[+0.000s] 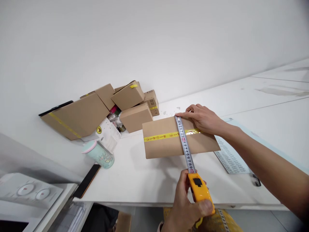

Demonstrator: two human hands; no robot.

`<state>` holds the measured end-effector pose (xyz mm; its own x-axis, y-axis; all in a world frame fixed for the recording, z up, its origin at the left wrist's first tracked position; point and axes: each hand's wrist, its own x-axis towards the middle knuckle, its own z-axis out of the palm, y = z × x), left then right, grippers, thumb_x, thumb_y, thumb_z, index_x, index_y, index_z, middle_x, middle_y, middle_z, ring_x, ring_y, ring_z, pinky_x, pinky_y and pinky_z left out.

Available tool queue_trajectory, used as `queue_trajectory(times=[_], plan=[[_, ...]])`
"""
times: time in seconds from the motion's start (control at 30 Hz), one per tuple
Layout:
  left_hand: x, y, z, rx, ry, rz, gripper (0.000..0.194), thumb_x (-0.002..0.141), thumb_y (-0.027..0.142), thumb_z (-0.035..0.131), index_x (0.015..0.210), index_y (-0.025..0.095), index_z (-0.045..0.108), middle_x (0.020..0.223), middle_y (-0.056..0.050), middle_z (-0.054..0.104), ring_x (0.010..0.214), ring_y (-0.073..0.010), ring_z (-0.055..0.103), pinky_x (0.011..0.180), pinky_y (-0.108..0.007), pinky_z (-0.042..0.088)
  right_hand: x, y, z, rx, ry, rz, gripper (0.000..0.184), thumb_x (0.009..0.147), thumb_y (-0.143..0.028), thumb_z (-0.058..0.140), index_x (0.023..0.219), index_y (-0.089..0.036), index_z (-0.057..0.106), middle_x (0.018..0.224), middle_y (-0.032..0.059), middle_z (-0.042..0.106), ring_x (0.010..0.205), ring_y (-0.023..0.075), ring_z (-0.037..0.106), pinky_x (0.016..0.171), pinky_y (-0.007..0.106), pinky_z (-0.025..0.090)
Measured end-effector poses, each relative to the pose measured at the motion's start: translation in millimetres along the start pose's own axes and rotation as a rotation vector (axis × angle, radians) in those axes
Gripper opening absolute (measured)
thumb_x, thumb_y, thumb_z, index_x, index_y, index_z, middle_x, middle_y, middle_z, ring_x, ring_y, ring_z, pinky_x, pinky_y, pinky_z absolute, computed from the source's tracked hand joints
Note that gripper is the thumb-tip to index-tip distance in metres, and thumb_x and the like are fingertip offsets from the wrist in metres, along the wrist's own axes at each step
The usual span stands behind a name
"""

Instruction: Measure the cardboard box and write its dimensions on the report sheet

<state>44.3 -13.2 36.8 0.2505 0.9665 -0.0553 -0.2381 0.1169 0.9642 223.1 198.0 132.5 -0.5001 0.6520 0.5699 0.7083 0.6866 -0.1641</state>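
Note:
My left hand (184, 206) is wrapped around the orange case of a tape measure (200, 190) near the front edge of the table. The metal blade (185, 145) runs out from it across the top of a cardboard box (161, 146) sealed with yellow printed tape. At the box's far edge, my right hand (204, 119) has its index fingertip on the blade's end, the other fingers bent against the box. Its thumb is partly hidden, and so is the hook. Blade numbers climb toward the case, with a red 20 beside it.
Several cardboard boxes (138, 116) are heaped against the wall at left. A mint-green cup (102, 158) and a dark flat object (87, 181) stand and lie near the left edge. A clipboard with a printed sheet (233, 159) lies under my right forearm. A white appliance with dials (26, 190) is lower left.

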Motion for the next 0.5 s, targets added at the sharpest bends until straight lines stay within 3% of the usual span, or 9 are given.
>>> queue_trajectory(times=[0.23, 0.4, 0.5], plan=[[5, -8, -3.3, -0.017, -0.012, 0.046, 0.070, 0.061, 0.047, 0.089, 0.117, 0.021, 0.056, 0.109, -0.010, 0.064, 0.105, -0.0302, 0.061, 0.082, -0.037, 0.048, 2, 2, 2, 0.021, -0.004, 0.017, 0.053, 0.096, -0.017, 0.037, 0.134, -0.039, 0.067, 0.111, 0.0108, 0.064, 0.093, 0.0282, 0.054, 0.079, 0.042, 0.043], [-12, 2, 0.1, -0.124, 0.014, 0.086, 0.086, 0.050, 0.052, 0.094, 0.122, 0.024, 0.057, 0.110, -0.009, 0.066, 0.096, -0.0285, 0.066, 0.073, -0.032, 0.050, -13, -13, 8, -0.033, 0.156, 0.038, 0.053, 0.095, -0.010, 0.035, 0.137, -0.028, 0.063, 0.109, 0.0126, 0.065, 0.094, 0.0277, 0.054, 0.080, 0.042, 0.042], [-22, 15, 4.9, -0.254, 0.093, -0.046, 0.055, 0.069, 0.054, 0.085, 0.108, 0.021, 0.063, 0.100, -0.008, 0.071, 0.083, -0.0238, 0.070, 0.072, -0.031, 0.053, -33, -36, 29, -0.117, 0.307, -0.041, 0.044, 0.094, -0.009, 0.043, 0.129, -0.023, 0.065, 0.110, 0.0124, 0.066, 0.094, 0.0272, 0.053, 0.080, 0.041, 0.043]])
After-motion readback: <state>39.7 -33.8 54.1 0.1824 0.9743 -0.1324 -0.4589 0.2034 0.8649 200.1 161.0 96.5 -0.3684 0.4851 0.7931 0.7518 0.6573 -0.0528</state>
